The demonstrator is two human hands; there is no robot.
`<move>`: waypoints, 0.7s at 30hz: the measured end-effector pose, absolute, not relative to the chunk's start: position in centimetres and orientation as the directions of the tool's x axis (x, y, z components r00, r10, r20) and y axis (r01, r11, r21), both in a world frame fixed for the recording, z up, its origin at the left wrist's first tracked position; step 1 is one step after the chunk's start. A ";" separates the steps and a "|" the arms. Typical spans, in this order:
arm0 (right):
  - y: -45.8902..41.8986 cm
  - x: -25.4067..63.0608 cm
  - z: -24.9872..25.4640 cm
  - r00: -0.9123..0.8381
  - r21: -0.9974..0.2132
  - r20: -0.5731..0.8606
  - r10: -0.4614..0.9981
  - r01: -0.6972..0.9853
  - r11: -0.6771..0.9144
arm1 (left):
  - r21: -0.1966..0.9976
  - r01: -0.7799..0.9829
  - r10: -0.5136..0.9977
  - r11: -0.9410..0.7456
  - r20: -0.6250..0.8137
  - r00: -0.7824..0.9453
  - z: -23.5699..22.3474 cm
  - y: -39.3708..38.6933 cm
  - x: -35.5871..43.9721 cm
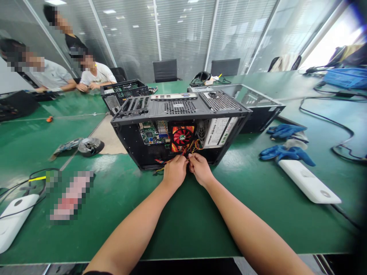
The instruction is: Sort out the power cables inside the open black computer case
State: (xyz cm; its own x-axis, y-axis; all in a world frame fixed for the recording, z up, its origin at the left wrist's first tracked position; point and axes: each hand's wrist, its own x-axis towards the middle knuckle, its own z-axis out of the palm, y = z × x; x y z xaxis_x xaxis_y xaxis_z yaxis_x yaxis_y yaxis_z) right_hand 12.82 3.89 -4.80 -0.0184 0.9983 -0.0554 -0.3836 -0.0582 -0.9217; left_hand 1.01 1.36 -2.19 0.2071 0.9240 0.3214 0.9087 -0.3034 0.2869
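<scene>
An open black computer case [129, 141] lies on its side in front of me, its interior facing my hands. Inside sit a green motherboard [149, 133], a red cooling fan [182, 136] and a power supply [219, 133] with a white label. At the case's lower edge, my left hand [175, 170] is closed on a bundle of thin coloured cables [160, 168]. My right hand [200, 168] pinches the same cables close beside it, fingers pressed together. The fingertips partly hide what they grip.
Blue gloves [286, 152] and a white power bank-like box [309, 181] lie at right. Behind stands another case [263, 114]. At left are a coiled item [90, 147], a second white box [15, 217] and black cables [43, 183]. Several people sit or stand at the far left.
</scene>
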 end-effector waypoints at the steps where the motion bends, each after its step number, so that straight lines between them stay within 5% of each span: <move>1: 3.9 12.8 -4.8 -0.018 -0.923 -0.053 0.998 -0.381 -0.056 | 0.284 0.910 0.923 -0.303 0.325 0.206 -2.2 1.4 1.0; 10: 3.9 12.9 -4.9 -0.015 -0.927 -0.048 0.999 -0.372 -0.051 | 0.364 0.867 0.899 -0.339 0.398 0.184 -2.8 1.4 1.0; 21: 3.9 12.9 -4.8 -0.017 -0.913 -0.074 0.997 -0.401 -0.075 | 0.282 0.919 0.930 -0.275 0.321 0.179 -2.3 1.4 1.2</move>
State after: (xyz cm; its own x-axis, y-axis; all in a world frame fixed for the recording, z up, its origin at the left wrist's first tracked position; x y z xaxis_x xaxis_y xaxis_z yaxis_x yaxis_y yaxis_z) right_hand 12.89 3.89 -4.82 -0.0165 0.9971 -0.0743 -0.4007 -0.0747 -0.9131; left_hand 1.18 1.43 -2.26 0.1792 0.9298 0.3215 0.9194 -0.2746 0.2817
